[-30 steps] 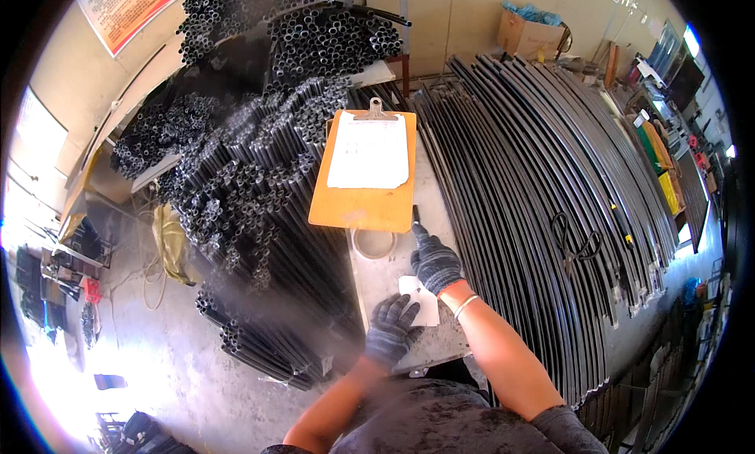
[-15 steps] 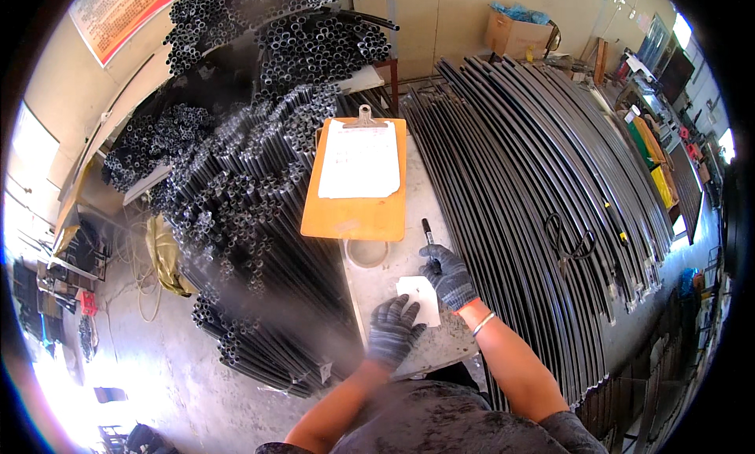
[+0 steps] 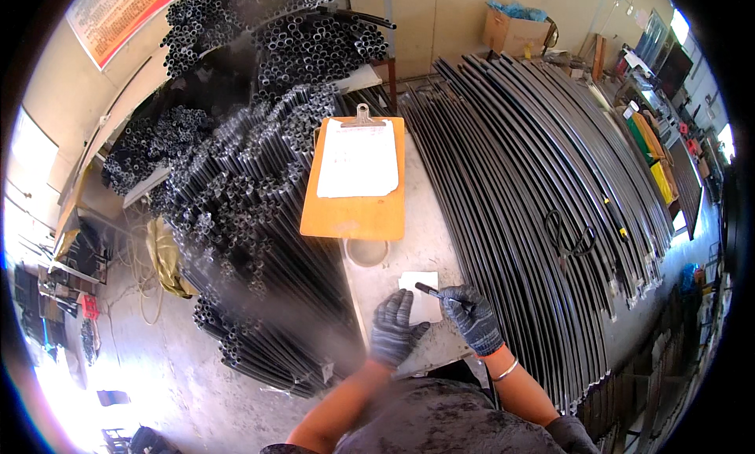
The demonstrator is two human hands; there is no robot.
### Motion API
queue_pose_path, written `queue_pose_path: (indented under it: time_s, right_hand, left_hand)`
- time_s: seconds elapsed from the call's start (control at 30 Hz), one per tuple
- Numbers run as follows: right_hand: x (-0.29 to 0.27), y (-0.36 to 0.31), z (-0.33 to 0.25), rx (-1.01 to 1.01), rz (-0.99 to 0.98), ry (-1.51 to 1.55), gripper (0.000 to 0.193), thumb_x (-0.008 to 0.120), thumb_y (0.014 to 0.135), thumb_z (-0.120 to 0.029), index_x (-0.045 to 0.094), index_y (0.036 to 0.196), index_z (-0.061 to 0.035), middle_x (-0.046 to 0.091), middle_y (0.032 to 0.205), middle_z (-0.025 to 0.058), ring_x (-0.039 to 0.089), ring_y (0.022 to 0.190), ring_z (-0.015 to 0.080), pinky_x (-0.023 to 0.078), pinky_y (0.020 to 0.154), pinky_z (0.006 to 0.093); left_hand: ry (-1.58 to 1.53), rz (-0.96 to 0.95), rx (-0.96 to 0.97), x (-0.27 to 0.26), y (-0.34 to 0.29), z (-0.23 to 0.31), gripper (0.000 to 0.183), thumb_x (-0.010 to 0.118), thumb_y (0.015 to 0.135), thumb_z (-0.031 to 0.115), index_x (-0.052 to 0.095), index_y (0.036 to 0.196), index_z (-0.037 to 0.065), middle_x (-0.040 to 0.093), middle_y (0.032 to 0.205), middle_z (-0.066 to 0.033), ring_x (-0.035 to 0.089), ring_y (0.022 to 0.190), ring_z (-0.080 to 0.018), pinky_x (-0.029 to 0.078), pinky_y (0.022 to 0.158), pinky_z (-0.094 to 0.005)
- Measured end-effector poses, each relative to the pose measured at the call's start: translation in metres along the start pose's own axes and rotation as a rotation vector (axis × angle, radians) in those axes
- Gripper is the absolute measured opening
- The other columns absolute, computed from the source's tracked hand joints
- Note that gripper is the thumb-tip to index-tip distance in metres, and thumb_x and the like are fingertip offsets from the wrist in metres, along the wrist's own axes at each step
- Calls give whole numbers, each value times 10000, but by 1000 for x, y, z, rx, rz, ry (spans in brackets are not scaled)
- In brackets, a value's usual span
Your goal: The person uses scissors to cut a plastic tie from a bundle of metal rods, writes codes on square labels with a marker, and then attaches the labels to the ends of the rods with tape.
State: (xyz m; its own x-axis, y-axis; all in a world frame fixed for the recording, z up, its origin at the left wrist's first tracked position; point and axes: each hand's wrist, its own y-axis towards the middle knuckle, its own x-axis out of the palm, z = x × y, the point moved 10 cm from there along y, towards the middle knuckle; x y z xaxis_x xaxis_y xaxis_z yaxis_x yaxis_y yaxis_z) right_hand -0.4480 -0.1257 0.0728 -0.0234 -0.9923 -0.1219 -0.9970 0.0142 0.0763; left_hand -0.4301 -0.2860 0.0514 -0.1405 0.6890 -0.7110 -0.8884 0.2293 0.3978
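A small white card lies on the pale bench top between my hands. My left hand, in a grey striped glove, rests flat along the card's lower left edge with its fingers stretched out. In my gloved right hand is a black marker, pinched in the fingers, its far end pointing left over the card. Whether the marker is capped I cannot tell. Farther up the bench lies a tan clipboard with a written white sheet under its metal clip.
Bundled dark tubes are heaped at the left. Long dark tubes lie side by side at the right, with black scissors on top. A round ring-like item sits below the clipboard. A cardboard box stands by the back wall.
My right hand has come down and turned, swinging the marker from upright beside the card to lying over it. My left hand has stayed about in place on the card.
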Motion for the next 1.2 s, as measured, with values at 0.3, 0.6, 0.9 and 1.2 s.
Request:
queue_pose_path:
  time_s: [0.3, 0.6, 0.9, 1.2]
  right_hand:
    - [15, -22, 5, 171, -72, 313, 95, 622, 885, -70, 639, 964, -21, 660, 958, 70, 598, 919, 155, 481, 851, 288]
    - [40, -21, 14, 238, -23, 699, 387, 538, 952, -341, 508, 629, -130, 487, 545, -10, 460, 523, 119, 410, 531, 302]
    - [36, -9, 11, 340, 53, 1157, 499, 502, 945, -435, 373, 535, -183, 307, 447, -39, 315, 406, 126, 373, 459, 298]
    - [-51, 11, 11, 128, 218, 1172, 548, 367, 979, -485, 302, 507, -214, 252, 415, -63, 210, 368, 106, 451, 692, 382]
  left_hand:
    - [-86, -24, 211, -17, -3, 35, 439, 756, 667, 129, 543, 1045, 56, 560, 888, -125, 552, 865, -328, 441, 801, -460]
    - [-7, -362, 295, 0, 3, 73, 261, 619, 801, 183, 579, 1039, 83, 588, 889, -149, 588, 789, -320, 469, 691, -424]
    - [-2, -652, 174, 31, -10, 60, 245, 551, 838, 193, 601, 1042, 68, 613, 812, -148, 607, 694, -328, 484, 591, -407]
    - [-1200, -689, -761, 46, -57, 1, 187, 622, 886, 159, 584, 978, 0, 611, 845, -108, 601, 797, -174, 488, 723, -310]
